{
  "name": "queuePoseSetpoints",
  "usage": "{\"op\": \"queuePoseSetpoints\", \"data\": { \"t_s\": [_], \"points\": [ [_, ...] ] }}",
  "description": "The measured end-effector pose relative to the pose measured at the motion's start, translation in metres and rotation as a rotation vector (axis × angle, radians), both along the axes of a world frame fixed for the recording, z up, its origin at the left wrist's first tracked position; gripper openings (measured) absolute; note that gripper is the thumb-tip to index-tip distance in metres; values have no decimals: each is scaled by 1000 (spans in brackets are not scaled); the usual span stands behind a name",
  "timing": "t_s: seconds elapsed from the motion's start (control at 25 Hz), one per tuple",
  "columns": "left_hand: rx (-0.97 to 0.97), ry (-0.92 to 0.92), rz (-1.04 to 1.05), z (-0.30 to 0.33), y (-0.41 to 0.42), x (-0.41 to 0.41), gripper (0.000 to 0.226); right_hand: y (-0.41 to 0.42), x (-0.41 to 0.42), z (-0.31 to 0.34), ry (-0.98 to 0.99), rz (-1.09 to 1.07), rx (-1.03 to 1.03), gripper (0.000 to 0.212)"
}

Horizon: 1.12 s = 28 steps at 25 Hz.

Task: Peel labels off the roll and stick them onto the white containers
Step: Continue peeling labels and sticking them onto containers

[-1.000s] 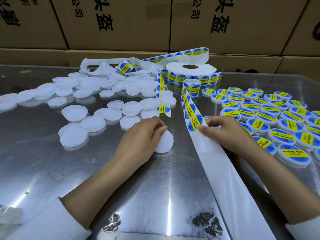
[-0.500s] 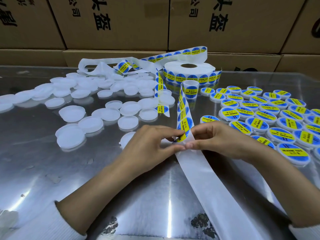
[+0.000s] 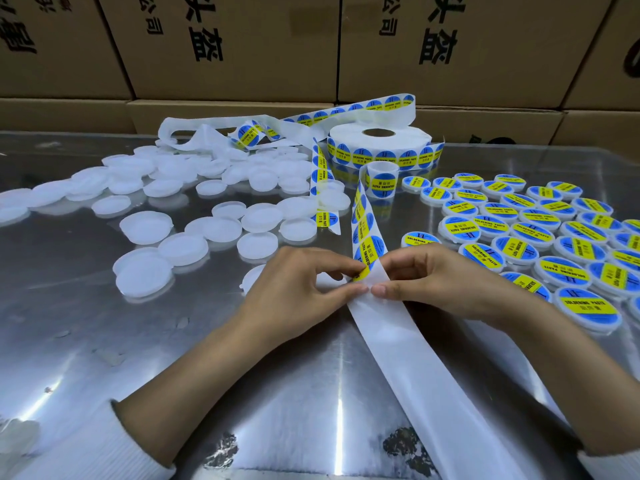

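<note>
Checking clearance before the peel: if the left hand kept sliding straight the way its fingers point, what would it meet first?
The left hand points rightward, pinching the label. It would probably meet the backing strip and the right hand's fingertips, already nearly touching it; depth is unclear.

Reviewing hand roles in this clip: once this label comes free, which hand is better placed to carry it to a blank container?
Left, probably. The left hand already pinches the lifting label, and the unlabelled white containers lie on its side. The right hand pins the backing strip.
</note>
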<state>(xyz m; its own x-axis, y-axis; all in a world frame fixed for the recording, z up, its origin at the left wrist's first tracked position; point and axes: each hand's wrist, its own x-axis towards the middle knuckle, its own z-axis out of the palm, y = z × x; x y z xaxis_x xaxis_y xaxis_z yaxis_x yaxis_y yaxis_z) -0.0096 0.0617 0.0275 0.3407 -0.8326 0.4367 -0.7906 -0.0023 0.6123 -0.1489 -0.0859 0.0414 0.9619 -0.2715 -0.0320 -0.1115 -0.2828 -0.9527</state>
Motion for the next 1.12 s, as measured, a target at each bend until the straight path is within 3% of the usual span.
{"op": "queuePoseSetpoints", "data": {
  "t_s": [0.36,0.52,0.6,0.68,0.76,0.84,0.96,1.12],
  "points": [
    [-71,135,28,0,-2,-1,9,0,0,0,35,-36,-140,20],
    [-313,266,147,9,-1,15,25,-9,-4,-1,142,-172,-386,16],
    [-441,326,193,15,1,24,24,-10,-4,1,200,-237,-419,24],
    [-482,358,195,17,2,28,20,-7,-2,3,189,-339,-465,46],
    [-435,336,157,16,2,24,11,-3,-1,8,47,-501,-410,48],
    [-339,260,114,15,2,17,17,4,0,15,-151,-550,-223,29],
    [-236,83,0,13,2,9,44,14,0,23,-215,-395,-56,26],
    [-170,4,-72,13,2,5,57,25,1,22,-44,-24,83,21]
  ]
}}
